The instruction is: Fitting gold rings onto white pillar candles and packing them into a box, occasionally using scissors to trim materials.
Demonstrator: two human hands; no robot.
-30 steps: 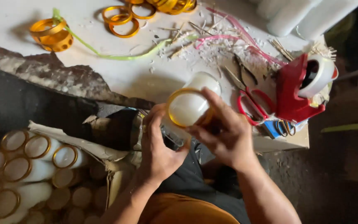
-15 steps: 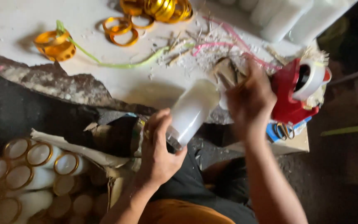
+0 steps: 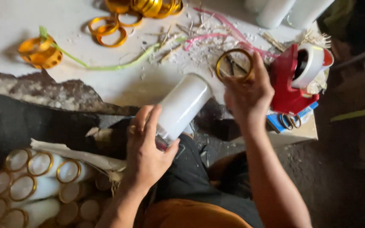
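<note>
Left hand (image 3: 146,154) grip clasps white cylinder (image 3: 182,105); right hand (image 3: 248,95) pinches gold ring (image 3: 234,65).

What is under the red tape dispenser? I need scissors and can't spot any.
Under the red tape dispenser a blue flat thing sticks out, with looped scissor handles lying on it. The blades are hidden beneath the dispenser.

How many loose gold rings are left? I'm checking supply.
At least 5: one in the right hand, gold ring; two overlapping on the table; a crumpled bunch at left; more piled at the top edge, partly cut off, so uncountable.
</note>
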